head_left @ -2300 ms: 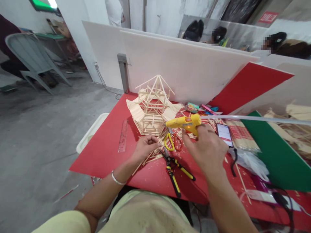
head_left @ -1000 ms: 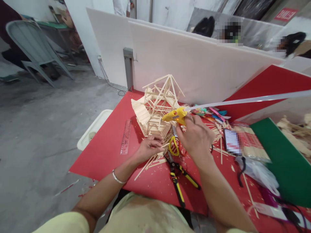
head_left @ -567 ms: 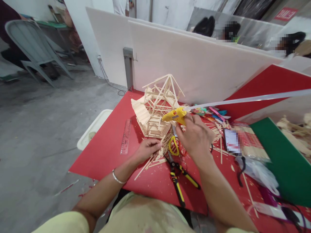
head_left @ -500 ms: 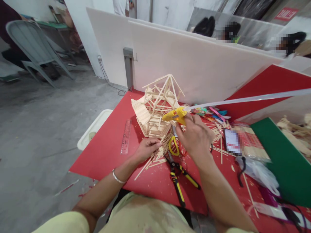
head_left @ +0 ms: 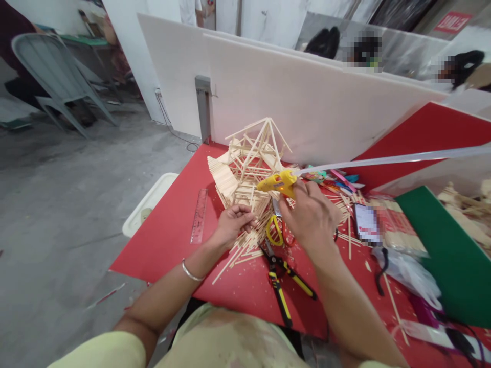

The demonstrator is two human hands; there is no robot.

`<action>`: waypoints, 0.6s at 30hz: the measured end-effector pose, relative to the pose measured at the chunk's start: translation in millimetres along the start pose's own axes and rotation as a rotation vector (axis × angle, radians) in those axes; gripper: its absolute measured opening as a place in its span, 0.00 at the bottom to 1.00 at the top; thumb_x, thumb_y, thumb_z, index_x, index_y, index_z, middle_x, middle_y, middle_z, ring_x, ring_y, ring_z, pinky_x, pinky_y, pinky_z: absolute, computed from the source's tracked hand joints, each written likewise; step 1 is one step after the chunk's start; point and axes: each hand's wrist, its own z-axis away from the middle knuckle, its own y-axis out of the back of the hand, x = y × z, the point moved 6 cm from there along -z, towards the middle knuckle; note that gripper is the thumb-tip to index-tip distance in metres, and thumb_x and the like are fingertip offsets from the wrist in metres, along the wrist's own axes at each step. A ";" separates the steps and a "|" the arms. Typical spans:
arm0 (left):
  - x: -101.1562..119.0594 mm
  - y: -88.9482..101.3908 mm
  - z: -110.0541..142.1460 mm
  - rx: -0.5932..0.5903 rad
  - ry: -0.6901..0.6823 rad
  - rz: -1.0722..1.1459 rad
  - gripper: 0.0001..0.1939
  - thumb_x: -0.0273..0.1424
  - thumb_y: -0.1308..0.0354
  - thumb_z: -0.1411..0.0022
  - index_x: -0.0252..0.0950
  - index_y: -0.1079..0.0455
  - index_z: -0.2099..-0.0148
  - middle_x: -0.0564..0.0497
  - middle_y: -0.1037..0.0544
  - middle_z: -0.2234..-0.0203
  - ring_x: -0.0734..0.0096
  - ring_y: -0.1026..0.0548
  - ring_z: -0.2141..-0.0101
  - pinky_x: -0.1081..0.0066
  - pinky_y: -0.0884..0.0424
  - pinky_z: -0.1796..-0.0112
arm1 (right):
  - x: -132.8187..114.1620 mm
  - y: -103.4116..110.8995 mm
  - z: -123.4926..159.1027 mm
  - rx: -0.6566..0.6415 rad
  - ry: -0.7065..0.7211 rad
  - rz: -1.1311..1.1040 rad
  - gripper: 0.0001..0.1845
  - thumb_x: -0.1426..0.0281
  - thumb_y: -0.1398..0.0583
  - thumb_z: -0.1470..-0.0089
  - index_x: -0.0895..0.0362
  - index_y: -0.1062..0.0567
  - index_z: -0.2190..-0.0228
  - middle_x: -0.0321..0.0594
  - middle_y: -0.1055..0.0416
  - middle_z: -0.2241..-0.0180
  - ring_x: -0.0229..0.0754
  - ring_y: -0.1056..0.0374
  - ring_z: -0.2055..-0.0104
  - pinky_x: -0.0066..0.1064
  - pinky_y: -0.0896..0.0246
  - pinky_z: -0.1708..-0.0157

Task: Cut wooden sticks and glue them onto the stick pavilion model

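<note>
My right hand grips a yellow glue gun, its nozzle pointing left at the front of a model house built from thin wooden sticks. A long clear glue stick runs out of the gun's back toward the right. My left hand is closed in a pinch just in front of the model, above a pile of loose wooden sticks. What lies between its fingertips is too small to make out. Yellow-handled scissors and black-and-yellow pliers lie between my arms.
A clear ruler lies left on the red tabletop. To the right are a phone, packed sticks, a plastic bag and a green board. A white panel stands behind; people are beyond it.
My left hand has moved up and slightly away from me, off the loose sticks and closer to the model. My right hand and the glue gun have hardly moved.
</note>
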 end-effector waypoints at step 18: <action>1.7 -5.5 -4.6 0.033 -0.007 0.062 0.27 0.32 0.25 0.58 0.33 0.35 0.60 0.53 0.23 0.79 0.72 0.23 0.78 0.78 0.31 0.79 | -2.1 -4.7 -6.3 0.002 -0.007 0.008 0.17 0.62 0.46 0.39 0.55 0.29 0.51 0.42 0.29 0.59 0.40 0.35 0.66 0.33 0.56 0.70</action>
